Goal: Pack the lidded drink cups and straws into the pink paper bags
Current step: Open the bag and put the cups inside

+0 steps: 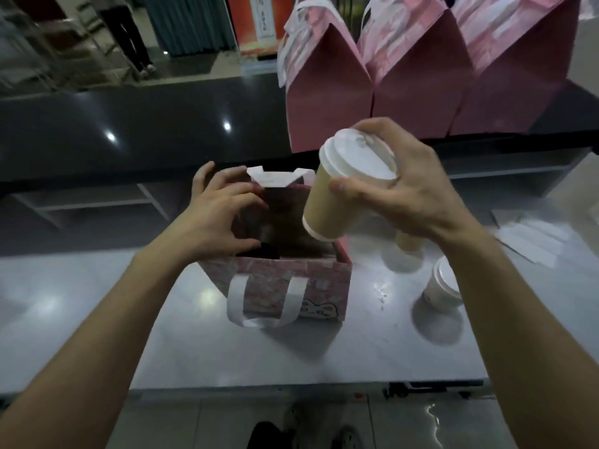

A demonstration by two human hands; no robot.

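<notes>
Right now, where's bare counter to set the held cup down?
Bare grey counter left of the open pink bag, and along the near edge in front of it. Crowded right of the bag: white cup, another cup, wrapped straws.

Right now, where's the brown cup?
Head view, centre-right: the right hand holds the brown cup tilted, above the open bag's right edge.
</notes>
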